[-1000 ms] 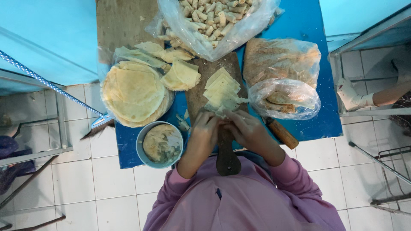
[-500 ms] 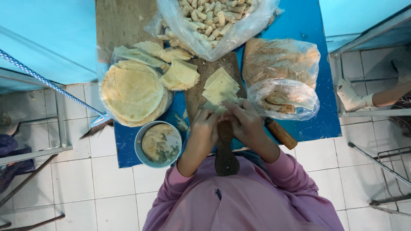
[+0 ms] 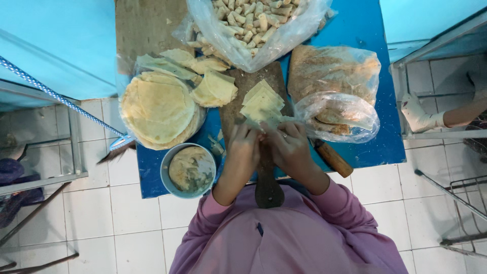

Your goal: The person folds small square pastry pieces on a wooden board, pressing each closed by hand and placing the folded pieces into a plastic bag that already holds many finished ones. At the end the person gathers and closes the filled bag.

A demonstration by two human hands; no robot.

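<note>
On the blue counter (image 3: 365, 30), both hands have moved nearer the body: left hand (image 3: 245, 147) and right hand (image 3: 288, 146) pinch one pastry sheet (image 3: 261, 107) on the wooden board (image 3: 248, 81).

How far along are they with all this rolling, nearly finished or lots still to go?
Plenty looks done: a clear bag of finished rolls sits at the top of the blue table. In hand: the left hand and right hand work a wrapper on the wooden board. Left: cut wrapper pieces, a stack of round wrappers and a bowl of filling.
</note>
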